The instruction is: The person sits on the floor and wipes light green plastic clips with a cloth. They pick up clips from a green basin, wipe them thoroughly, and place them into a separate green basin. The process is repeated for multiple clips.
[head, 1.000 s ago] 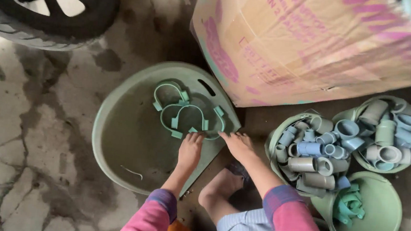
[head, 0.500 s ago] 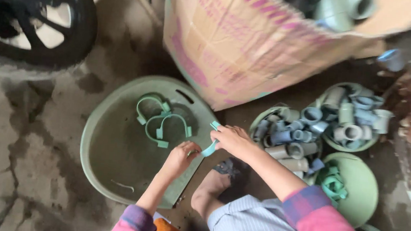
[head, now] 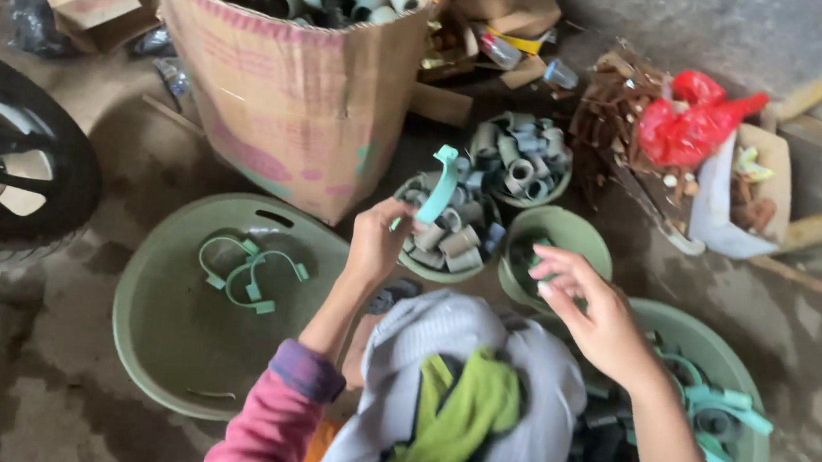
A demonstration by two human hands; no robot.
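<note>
The left hand (head: 377,241) grips a teal clamp (head: 438,185) by its lower end and holds it up over the bowl of fittings (head: 446,229). The right hand (head: 592,314) hangs open and empty above the small bowl (head: 581,239). This looks like sorting, mid-carry; the next move calls for choosing a container and loosening the pinch over it. The clamp's long axis runs near upright, top tilted slightly right toward the box (head: 294,89).

Pink sleeves, purple striped cuff, pale grey-blue garment, green cloth
</note>
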